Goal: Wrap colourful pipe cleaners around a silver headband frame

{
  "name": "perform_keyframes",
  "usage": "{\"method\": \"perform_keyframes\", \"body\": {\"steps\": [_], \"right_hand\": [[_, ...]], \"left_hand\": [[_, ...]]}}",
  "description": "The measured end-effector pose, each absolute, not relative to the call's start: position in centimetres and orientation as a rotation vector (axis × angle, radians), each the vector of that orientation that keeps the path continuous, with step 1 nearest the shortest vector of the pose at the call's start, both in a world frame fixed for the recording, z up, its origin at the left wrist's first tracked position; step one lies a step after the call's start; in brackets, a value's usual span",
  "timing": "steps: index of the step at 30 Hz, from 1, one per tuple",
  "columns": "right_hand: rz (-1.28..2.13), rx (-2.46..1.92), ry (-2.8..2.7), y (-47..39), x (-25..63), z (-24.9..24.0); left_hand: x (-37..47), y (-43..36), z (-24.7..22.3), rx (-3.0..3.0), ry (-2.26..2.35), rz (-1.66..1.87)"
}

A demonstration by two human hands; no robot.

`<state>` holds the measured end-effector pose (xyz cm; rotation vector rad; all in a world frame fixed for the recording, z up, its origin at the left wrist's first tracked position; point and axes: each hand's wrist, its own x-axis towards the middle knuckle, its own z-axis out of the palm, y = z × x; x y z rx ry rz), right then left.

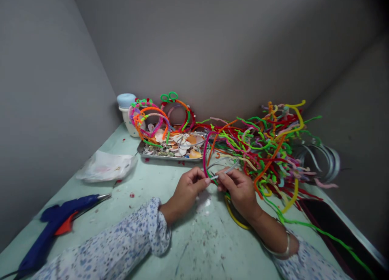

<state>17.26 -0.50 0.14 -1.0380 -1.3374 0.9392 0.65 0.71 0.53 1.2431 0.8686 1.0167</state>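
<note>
Both hands meet just above the surface [188, 247], in front of the shell tray [170, 159]: the left hand [187, 191] pinches the foot of an upright magenta stem [205, 154], the right hand [241, 191] nips a thin grey band [232, 167] close beside it. By my reading this piece is barely begun, its visible curve mostly bare, though whether any stem is wound on under the fingers I cannot tell. Decorated hoops [158, 109] at the tray look finished; plain grey hoops [331, 162] beyond the tangled stem pile [273, 150] look untouched.
</note>
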Motion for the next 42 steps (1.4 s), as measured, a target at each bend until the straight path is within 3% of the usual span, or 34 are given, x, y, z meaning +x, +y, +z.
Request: {"method": "perform_keyframes", "body": {"steps": [42], "right_hand": [[0.928, -1.075, -1.281, -0.36, 17.49, -0.28]], "left_hand": [[0.72, 0.53, 0.68, 1.3, 0.836, 1.025]]}}
